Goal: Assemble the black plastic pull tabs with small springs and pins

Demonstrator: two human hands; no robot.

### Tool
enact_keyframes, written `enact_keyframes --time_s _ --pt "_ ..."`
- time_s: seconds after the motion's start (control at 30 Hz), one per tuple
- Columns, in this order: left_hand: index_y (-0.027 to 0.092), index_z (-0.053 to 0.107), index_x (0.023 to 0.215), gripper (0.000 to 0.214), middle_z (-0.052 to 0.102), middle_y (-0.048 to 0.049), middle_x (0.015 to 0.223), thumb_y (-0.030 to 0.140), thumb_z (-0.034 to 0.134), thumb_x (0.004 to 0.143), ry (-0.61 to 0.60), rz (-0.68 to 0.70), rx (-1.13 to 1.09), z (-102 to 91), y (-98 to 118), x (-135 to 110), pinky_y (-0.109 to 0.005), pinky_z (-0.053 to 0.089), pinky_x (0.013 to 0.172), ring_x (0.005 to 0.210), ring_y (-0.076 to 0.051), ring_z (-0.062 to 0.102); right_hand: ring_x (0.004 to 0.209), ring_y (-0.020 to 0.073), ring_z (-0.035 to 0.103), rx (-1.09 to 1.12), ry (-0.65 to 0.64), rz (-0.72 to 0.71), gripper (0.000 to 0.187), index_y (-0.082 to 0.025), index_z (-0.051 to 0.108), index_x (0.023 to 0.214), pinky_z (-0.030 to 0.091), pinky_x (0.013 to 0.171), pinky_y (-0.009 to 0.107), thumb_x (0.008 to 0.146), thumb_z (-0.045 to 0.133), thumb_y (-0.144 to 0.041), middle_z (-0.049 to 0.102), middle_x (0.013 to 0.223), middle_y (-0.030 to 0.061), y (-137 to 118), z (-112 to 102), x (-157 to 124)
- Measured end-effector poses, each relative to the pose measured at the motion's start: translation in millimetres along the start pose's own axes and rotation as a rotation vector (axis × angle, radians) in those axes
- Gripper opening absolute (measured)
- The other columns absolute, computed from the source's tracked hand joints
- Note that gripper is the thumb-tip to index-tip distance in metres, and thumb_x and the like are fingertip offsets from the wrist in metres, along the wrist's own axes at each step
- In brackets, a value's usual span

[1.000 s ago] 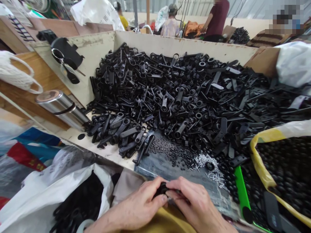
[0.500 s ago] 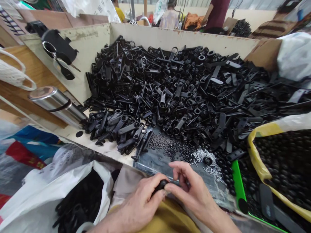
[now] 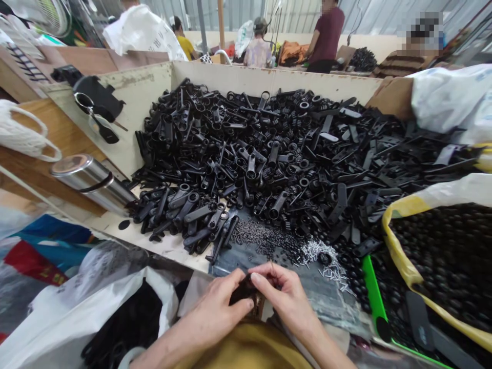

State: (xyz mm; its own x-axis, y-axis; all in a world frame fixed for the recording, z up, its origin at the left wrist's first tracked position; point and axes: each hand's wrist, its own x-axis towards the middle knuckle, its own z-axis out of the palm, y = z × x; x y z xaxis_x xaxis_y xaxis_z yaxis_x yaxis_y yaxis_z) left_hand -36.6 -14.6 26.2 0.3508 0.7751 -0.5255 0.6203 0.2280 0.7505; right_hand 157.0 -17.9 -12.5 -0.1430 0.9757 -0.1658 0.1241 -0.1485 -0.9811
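My left hand point(image 3: 219, 307) is closed around a black plastic part point(image 3: 242, 291), low in front of my lap. Fingers hide most of that part, so its full shape cannot be made out. Against its upper end press the thumb and fingertips of my right hand point(image 3: 282, 289); any small piece between them is hidden. Just beyond my hands lie small silver pins point(image 3: 313, 251), tiny black pieces point(image 3: 274, 245) and small grey pieces point(image 3: 249, 233) on a dark mat point(image 3: 234, 261). Several black ring-ended handles point(image 3: 196, 207) are piled to the left of the mat.
A large heap of black parts point(image 3: 249, 138) fills the walled bench. At right stands a yellow-edged bag point(image 3: 400, 210) of round black pieces, beside a green strip point(image 3: 372, 292). A steel flask point(image 3: 92, 179) leans left; a white sack point(image 3: 49, 312) sits below. People work behind.
My right hand's raised fingers have come down and in, closing on the black part. My left hand has shifted slightly left, still holding it. The camera view has tilted up a little.
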Motion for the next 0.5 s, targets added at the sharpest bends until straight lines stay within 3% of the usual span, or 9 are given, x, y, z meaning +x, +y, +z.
enact_keyframes --time_s 0.1,0.17,0.33,0.43,0.5 --pt "0.022 0.067 0.121 0.041 0.073 -0.0086 0.132 0.030 0.065 0.080 -0.027 0.003 -0.196 1.0 -6.4 4.0 -0.044 0.046 0.114 0.132 -0.033 0.060 0.071 0.0172 0.059 -0.057 0.018 -0.106 0.037 -0.020 0.081 0.084 0.045 0.066 0.029 0.094 0.068 -0.054 0.069 0.083 0.0048 -1.9 0.5 2.1" --pt "0.019 0.066 0.125 0.048 0.072 -0.0099 0.134 0.032 0.065 0.079 -0.014 -0.017 -0.273 3.7 -11.8 4.7 -0.045 0.045 0.115 0.134 -0.033 0.058 0.070 0.0176 0.061 -0.041 -0.020 -0.083 0.038 -0.020 0.080 0.085 0.046 0.065 0.029 0.095 0.067 -0.054 0.071 0.082 0.0051 -0.7 1.6 3.1" --pt "0.019 0.065 0.131 0.055 0.068 -0.0125 0.142 0.039 0.063 0.079 -0.005 -0.032 -0.376 9.1 -16.2 1.3 -0.047 0.043 0.117 0.139 -0.035 0.054 0.067 0.0188 0.064 0.020 -0.074 0.039 0.041 -0.017 0.079 0.095 0.048 0.064 0.030 0.093 0.067 -0.057 0.078 0.081 0.0068 1.1 4.4 4.0" --pt "0.015 0.058 0.140 0.070 0.055 -0.0177 0.157 0.043 0.066 0.077 0.041 -0.126 -0.395 9.9 -15.5 0.9 -0.048 0.038 0.121 0.147 -0.036 0.046 0.067 0.0180 0.062 -0.041 -0.062 -0.004 0.042 -0.018 0.080 0.098 0.047 0.063 0.029 0.095 0.064 -0.057 0.076 0.081 0.0054 -3.6 1.7 1.2" --pt "0.016 0.060 0.135 0.064 0.059 -0.0171 0.153 0.043 0.066 0.077 0.092 -0.102 -0.361 8.4 -15.3 2.1 -0.045 0.042 0.117 0.143 -0.035 0.052 0.068 0.0179 0.061 -0.115 -0.026 -0.062 0.042 -0.020 0.080 0.101 0.046 0.062 0.028 0.098 0.060 -0.056 0.072 0.080 0.0039 -5.6 -3.9 -2.3"
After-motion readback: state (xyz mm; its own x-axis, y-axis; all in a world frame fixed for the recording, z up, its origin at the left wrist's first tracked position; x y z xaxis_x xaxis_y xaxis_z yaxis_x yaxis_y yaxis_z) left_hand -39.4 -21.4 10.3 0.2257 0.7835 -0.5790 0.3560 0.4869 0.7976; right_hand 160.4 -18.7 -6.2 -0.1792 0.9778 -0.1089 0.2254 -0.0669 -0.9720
